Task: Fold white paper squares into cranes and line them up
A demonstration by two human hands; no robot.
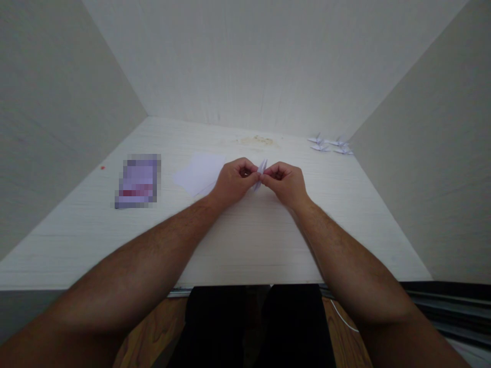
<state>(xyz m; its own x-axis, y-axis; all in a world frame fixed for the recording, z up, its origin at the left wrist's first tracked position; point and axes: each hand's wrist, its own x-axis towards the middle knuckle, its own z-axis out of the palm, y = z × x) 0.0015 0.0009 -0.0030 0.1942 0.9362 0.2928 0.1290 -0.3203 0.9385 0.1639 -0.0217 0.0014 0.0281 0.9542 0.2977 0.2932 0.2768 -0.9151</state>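
Observation:
Both my hands meet over the middle of the white table [249, 240]. My left hand [233, 180] and my right hand [287, 183] each pinch a small folded piece of pale lilac paper [261, 171] held upright between them, just above the tabletop. Fingers of both hands are curled closed on the paper. A stack of loose white paper sheets [199, 173] lies flat just left of my left hand.
A blurred purple packet [138, 180] lies at the left. Several small folded paper cranes [330, 144] sit in the far right corner. A faint brownish stain [258, 139] marks the back of the table. White walls enclose three sides.

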